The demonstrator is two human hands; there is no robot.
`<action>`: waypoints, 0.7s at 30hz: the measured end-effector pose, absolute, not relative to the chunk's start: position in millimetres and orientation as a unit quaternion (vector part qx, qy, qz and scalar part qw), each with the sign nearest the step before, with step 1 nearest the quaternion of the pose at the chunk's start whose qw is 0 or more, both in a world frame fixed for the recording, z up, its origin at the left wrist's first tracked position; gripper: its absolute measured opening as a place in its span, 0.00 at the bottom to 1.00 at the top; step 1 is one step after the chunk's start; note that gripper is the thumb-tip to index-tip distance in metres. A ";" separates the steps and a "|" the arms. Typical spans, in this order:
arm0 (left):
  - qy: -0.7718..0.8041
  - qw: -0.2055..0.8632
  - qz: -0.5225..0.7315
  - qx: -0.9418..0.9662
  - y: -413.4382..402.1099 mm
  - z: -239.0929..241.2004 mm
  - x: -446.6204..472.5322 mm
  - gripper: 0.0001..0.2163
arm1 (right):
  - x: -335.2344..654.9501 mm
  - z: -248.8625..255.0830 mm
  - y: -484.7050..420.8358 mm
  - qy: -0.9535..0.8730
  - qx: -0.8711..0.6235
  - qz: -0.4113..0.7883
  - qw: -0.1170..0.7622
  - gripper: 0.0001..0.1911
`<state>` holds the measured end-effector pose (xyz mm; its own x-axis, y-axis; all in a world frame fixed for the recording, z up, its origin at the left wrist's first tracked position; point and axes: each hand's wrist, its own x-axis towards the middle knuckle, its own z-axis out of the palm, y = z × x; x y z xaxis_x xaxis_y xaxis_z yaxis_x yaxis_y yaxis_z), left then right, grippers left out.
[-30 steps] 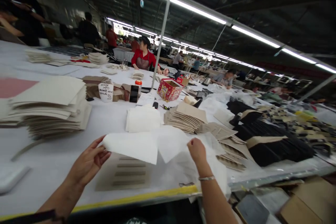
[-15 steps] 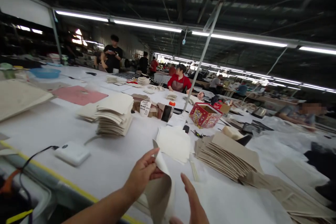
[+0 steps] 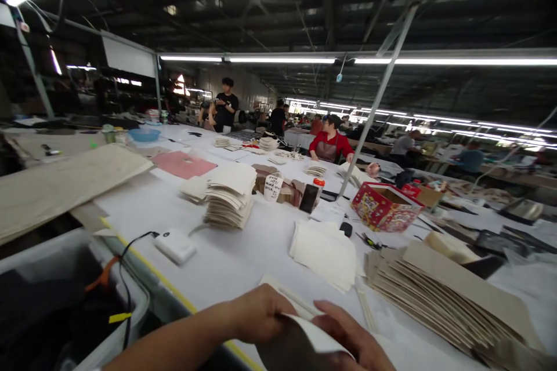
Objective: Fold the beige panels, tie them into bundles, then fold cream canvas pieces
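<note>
My left hand (image 3: 259, 314) is closed on the edge of a bendy fabric piece (image 3: 293, 346), grey-brown on one face and white on the other. At the right side of that piece, my right hand (image 3: 354, 336) curls its fingers over its edge. The piece is bowed between both hands, low in the view and over the table's near edge. Part of another pale piece (image 3: 287, 295) shows flat on the table just behind my hands. Beyond it lies a pile of white sheets (image 3: 324, 252).
A large stack of grey-brown pieces (image 3: 444, 295) lies to the right. Farther back are a beige stack (image 3: 230, 194), a phone (image 3: 308, 199) and a red box (image 3: 385, 208). A white power bank (image 3: 175, 247) sits left, above a grey bin (image 3: 143, 301). A co-worker in red (image 3: 333, 145) sits across.
My right hand, apart with its fingers stretched before, has closed in on the piece's right side. My left hand and the piece are lower in view. The camera has turned left.
</note>
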<state>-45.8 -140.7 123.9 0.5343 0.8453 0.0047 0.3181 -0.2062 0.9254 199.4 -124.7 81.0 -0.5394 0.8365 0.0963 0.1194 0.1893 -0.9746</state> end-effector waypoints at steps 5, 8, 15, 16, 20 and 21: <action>0.455 0.636 0.442 0.439 -126.8 97.1 -55.9 0.18 | 216.1 32.8 -122.2 -0.448 -0.295 0.727 0.428 0.38; 0.487 0.647 0.453 0.374 -119.3 74.3 -63.2 0.21 | 203.2 10.8 -135.2 -0.419 -0.245 0.795 0.365 0.35; 0.508 0.634 0.394 0.429 -110.1 11.5 -66.8 0.23 | 188.2 5.7 -120.1 -0.333 -0.429 0.746 0.385 0.23; 0.509 0.632 0.390 0.436 -109.7 8.3 -66.9 0.24 | 192.2 7.1 -116.5 -0.310 -0.434 0.751 0.390 0.25; 0.514 0.619 0.365 0.468 -108.1 13.3 -66.3 0.25 | 202.8 8.6 -109.0 -0.260 -0.475 0.754 0.372 0.34; 0.514 0.615 0.357 0.479 -108.0 17.9 -65.3 0.25 | 202.4 7.2 -108.3 -0.261 -0.487 0.753 0.357 0.34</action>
<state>-65.3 -108.0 17.9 0.2165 0.9322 -0.2899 0.0526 0.2854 0.9570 202.4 -108.3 7.2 -0.2707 0.7916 -0.5477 -0.2824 -0.6093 -0.7410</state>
